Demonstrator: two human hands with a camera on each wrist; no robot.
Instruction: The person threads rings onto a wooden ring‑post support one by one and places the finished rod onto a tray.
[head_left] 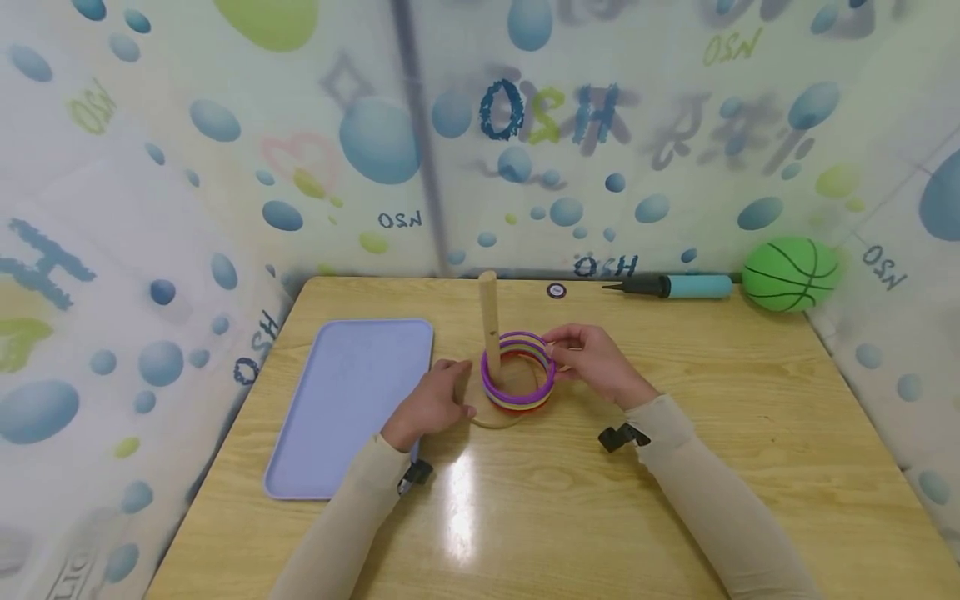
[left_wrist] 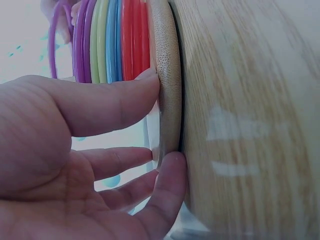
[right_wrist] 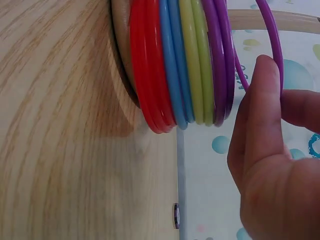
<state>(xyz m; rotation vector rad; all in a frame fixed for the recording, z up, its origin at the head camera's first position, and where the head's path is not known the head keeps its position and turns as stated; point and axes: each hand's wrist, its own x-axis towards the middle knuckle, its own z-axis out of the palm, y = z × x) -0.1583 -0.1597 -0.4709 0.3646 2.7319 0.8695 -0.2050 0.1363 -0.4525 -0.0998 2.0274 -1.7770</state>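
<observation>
A purple ring [right_wrist: 274, 37] is pinched between the thumb and fingers of my right hand [head_left: 596, 358], raised a little above the stack in the right wrist view. Below it, rings in purple, green, blue and red [right_wrist: 152, 65] lie piled on a round wooden base [left_wrist: 169, 60]. A wooden peg [head_left: 490, 321] stands upright, passing through the rings near their left side in the head view. My left hand [head_left: 431, 402] holds the rim of the base from the left, thumb and fingertips against its edge.
Left of the base, a light blue tray [head_left: 352, 400] lies partly under my left forearm. Along the back edge are a small dark round disc [head_left: 557, 291], a blue and black hand pump [head_left: 697, 287] and a green ball [head_left: 791, 273]. Patterned curtains [head_left: 480, 167] surround the table.
</observation>
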